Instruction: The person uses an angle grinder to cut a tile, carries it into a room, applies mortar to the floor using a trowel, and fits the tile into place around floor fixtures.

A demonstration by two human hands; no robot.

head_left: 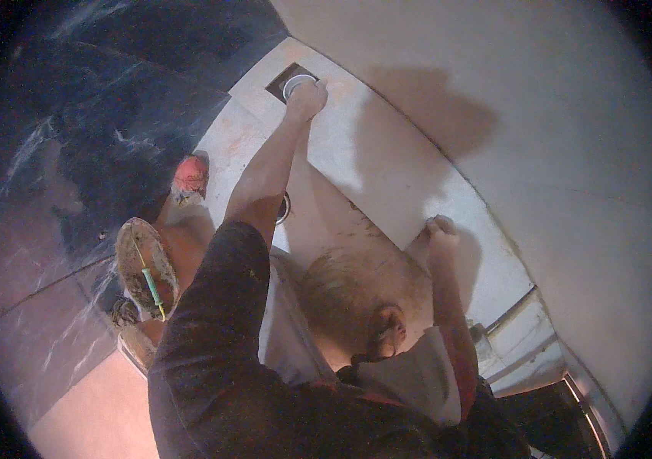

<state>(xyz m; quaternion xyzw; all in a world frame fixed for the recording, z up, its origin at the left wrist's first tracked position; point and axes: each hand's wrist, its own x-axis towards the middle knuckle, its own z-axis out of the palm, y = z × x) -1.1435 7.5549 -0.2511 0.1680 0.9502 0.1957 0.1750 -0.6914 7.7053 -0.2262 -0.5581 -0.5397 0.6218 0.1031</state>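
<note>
My left hand [307, 99] reaches far forward, its fingers closed on the rim of a round white ring [298, 84]. The ring sits at a dark square opening [280, 81] in a pale slab [341, 92]. Over the same pale surface, my right hand [441, 229] is curled; what its fingers hold, if anything, is too small to make out. Between my forearms is a large rounded tan shape [356, 283] with dark smudges, whose kind I cannot tell. A second round rim [284, 208] shows beside my left forearm, partly hidden by it.
Left of my arm lie a red lump [190, 174] and an oval tan container [148, 264] with a green-handled tool [151, 287] across it. Dark veined tiles [58, 153] cover the left. A plain pale surface [555, 153] rises along the right, shadowed by my arms.
</note>
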